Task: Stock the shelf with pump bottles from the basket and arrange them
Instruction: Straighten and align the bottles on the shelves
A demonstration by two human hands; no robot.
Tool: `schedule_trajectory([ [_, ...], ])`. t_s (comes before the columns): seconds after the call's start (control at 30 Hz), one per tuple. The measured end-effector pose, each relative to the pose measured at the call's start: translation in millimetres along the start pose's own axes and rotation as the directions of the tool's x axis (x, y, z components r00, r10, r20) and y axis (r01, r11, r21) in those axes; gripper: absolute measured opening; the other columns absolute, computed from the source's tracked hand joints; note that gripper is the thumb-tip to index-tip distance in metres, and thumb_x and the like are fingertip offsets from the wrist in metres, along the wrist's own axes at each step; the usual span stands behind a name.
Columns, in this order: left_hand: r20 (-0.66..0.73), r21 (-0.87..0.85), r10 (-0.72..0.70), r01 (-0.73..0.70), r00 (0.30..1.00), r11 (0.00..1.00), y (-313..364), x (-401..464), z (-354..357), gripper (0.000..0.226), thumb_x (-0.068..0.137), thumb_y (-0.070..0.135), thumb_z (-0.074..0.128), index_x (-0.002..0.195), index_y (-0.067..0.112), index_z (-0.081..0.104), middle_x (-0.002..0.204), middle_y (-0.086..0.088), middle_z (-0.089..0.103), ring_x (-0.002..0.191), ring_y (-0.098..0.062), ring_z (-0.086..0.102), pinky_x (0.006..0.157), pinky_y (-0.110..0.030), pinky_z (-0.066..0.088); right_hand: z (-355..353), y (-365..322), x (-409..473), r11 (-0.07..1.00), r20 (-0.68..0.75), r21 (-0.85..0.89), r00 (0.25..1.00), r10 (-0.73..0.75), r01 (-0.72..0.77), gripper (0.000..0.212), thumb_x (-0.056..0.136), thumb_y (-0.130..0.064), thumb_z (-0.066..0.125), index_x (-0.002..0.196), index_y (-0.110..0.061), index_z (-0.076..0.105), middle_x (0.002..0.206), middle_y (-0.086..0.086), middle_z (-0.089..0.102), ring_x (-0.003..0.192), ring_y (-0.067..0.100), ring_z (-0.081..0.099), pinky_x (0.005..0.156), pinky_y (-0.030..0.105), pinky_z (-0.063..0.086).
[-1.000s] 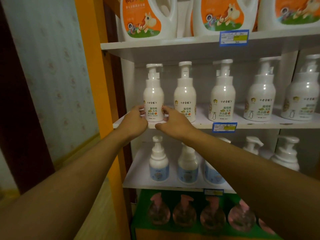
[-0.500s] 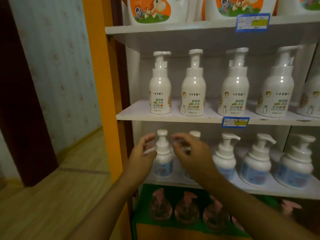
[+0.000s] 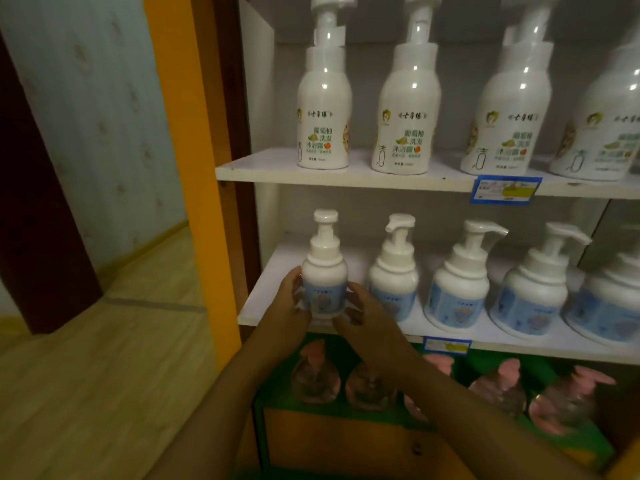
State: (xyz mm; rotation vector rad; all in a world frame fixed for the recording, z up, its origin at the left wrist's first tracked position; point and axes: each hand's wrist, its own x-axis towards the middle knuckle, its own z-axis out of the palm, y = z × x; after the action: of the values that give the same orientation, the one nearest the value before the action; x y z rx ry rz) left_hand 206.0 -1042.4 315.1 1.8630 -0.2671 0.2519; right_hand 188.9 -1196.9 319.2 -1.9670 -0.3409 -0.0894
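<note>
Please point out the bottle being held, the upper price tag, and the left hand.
Held bottle [image 3: 323, 271]: head view, on its white shoulder above the blue label.
Upper price tag [image 3: 505, 189]: head view, on the tag's middle.
Left hand [image 3: 289, 306]: head view, on the back of the hand.

Beside the orange post [image 3: 187, 168], the tall white bottles [image 3: 323, 109] are looking like glossy plastic, catching bright glints. The shelf board [image 3: 346, 174] under them is showing smooth, matt white. Left of the post, the floor [image 3: 104, 358] is showing pale wood grain, the wall [image 3: 93, 116] patterned paper.
</note>
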Motion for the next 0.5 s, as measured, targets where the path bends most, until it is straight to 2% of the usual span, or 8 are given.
schedule_trajectory([
  [0.07,0.001,-0.016,-0.019,0.019,1.0,1.0,-4,2,-3,0.054,0.091,0.0,0.047,0.131,0.034,0.033,0.136,0.007,0.042,0.128,-0.013,0.04,0.107,-0.046,0.04,-1,2,1,1.0,-0.015,-0.011,1.0,0.009,-0.009,0.051,0.09,-0.015,0.057,0.134,-0.031,0.036,0.132,-0.011,0.049,0.111,0.001,0.05,0.093,0.021,0.048],
  [0.1,0.004,-0.025,-0.026,0.026,1.0,0.999,-7,2,-4,0.056,0.091,-0.003,0.046,0.134,0.031,0.034,0.141,0.004,0.041,0.131,-0.016,0.039,0.107,-0.048,0.039,-1,1,1,1.0,-0.015,-0.024,1.0,0.009,-0.009,0.054,0.09,-0.013,0.057,0.136,-0.029,0.035,0.137,-0.007,0.048,0.114,0.003,0.048,0.095,0.023,0.046],
  [0.17,-0.01,-0.047,-0.035,0.034,0.999,0.998,-11,0,-8,0.059,0.09,-0.006,0.045,0.135,0.031,0.035,0.144,0.0,0.041,0.133,-0.019,0.04,0.105,-0.046,0.042,-1,0,0,0.998,0.0,-0.065,1.0,-0.004,0.004,0.059,0.089,-0.014,0.058,0.139,-0.028,0.031,0.141,-0.004,0.045,0.115,0.002,0.045,0.094,0.021,0.043],
  [0.27,-0.019,-0.129,-0.079,0.075,0.997,0.989,-9,-1,-12,0.066,0.086,-0.013,0.045,0.129,0.037,0.039,0.14,0.005,0.044,0.129,-0.014,0.043,0.093,-0.031,0.049,-1,1,2,0.996,0.027,-0.085,1.0,0.015,-0.013,0.064,0.088,-0.016,0.06,0.142,-0.03,0.027,0.146,-0.003,0.042,0.127,0.012,0.046,0.099,0.027,0.042],
  [0.43,0.003,-0.179,-0.11,0.109,0.994,0.978,-8,0,-13,0.067,0.086,-0.014,0.044,0.135,0.031,0.038,0.145,0.002,0.042,0.132,-0.017,0.041,0.102,-0.04,0.046,-4,-1,4,0.996,0.052,-0.085,0.998,0.038,-0.033,0.064,0.088,-0.014,0.06,0.141,-0.029,0.027,0.149,0.0,0.038,0.132,0.018,0.043,0.106,0.036,0.041],
  [0.5,-0.014,-0.163,-0.104,0.1,0.994,0.981,-4,0,-12,0.063,0.087,-0.011,0.045,0.137,0.027,0.037,0.142,0.005,0.042,0.128,-0.014,0.042,0.09,-0.026,0.051,-4,-3,1,0.995,0.054,-0.103,0.998,0.02,-0.014,0.067,0.088,-0.014,0.06,0.143,-0.027,0.025,0.15,0.001,0.036,0.134,0.019,0.041,0.107,0.035,0.039],
])
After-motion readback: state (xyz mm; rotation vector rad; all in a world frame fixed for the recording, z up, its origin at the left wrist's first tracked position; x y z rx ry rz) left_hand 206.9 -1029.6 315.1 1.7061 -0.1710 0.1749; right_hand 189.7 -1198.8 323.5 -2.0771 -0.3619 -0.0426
